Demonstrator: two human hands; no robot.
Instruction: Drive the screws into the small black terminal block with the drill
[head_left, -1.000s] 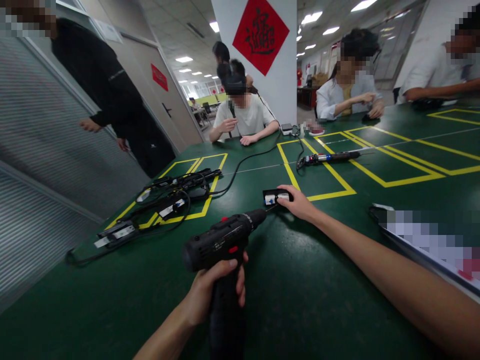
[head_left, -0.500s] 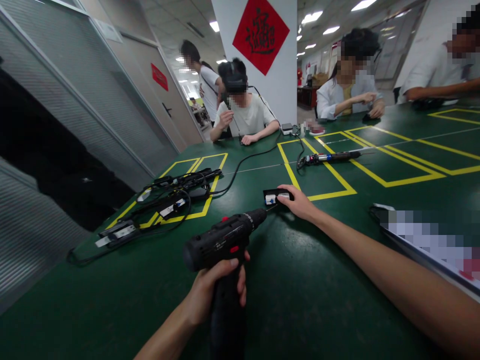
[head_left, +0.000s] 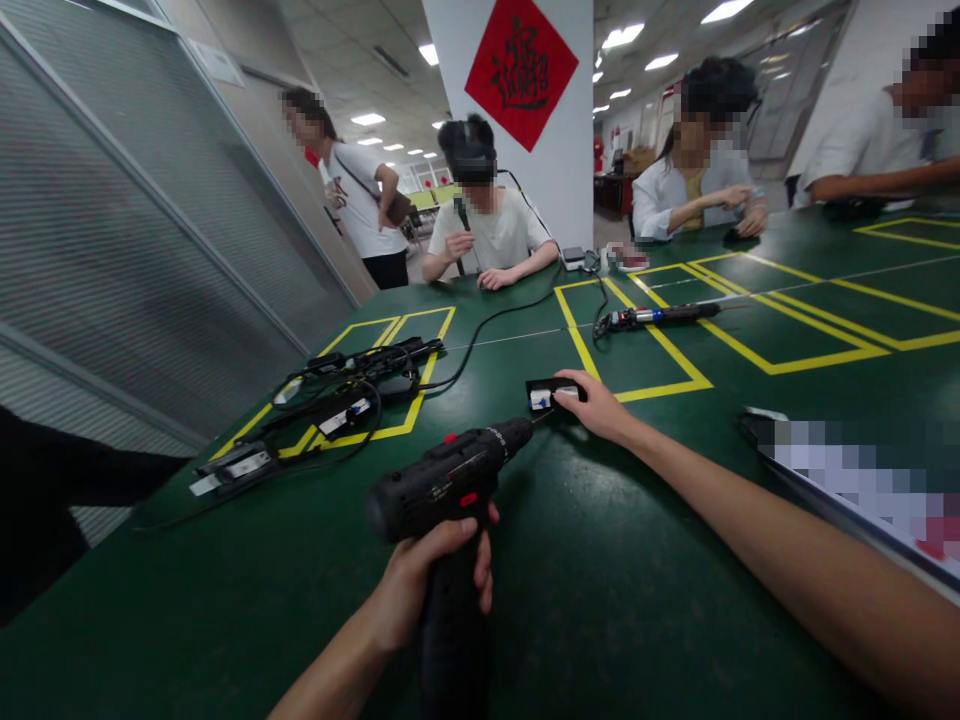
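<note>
My left hand [head_left: 409,580] is wrapped round the grip of a black cordless drill [head_left: 431,485] with red buttons. The drill points forward and right, and its thin bit reaches to a small black box-like part [head_left: 534,387] with white and blue pieces on its near face. Whether the tip actually touches the part cannot be made out. From the right, my right hand [head_left: 596,405] pinches that part between thumb and fingers at its right end, down on the green table [head_left: 600,560]. The fingers cover some of its face.
Black cables and devices [head_left: 352,395] lie at the left, inside yellow tape outlines. Farther right rests a cabled black and silver tool [head_left: 652,316]. A partly blurred flat object [head_left: 847,480] sits at the right edge. Co-workers [head_left: 487,225] sit across the table; another person [head_left: 360,200] stands behind.
Both my hands, the drill and the black part stay practically still. The standing person behind has moved left, and the dark-clothed figure at the left edge has shifted down and left.
</note>
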